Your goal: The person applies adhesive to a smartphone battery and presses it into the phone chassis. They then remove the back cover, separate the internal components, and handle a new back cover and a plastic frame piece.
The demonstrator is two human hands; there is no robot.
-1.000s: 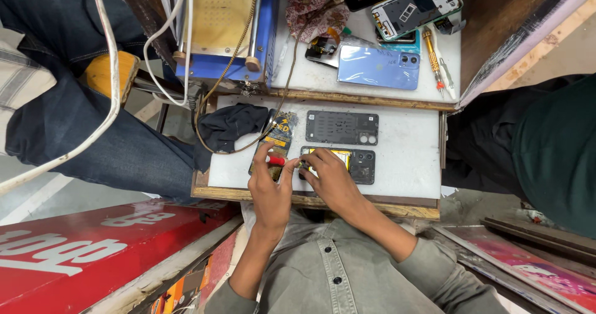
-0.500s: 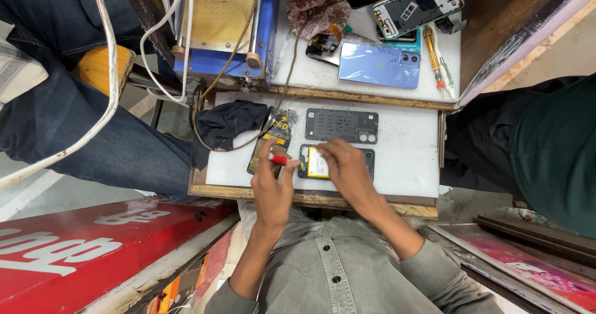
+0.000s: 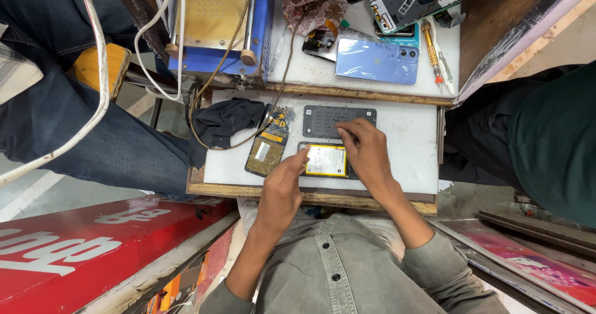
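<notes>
While the right hand [image 3: 366,152] rests flat on the opened phone [image 3: 326,160] on the white bench [image 3: 403,152], the left hand [image 3: 282,186] touches its edge with one extended finger. Neither hand pinches anything. Judging by this, battery work is under way, calling next for careful prying.

left hand [image 3: 282,180] forefinger extended, right hand [image 3: 366,149] flat

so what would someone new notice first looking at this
Both hands meet over an opened phone with a yellow battery at the white bench's near edge: the left hand touches its left end, the right hand rests on its right. Behind it, a blue phone lies on the raised shelf.
</notes>
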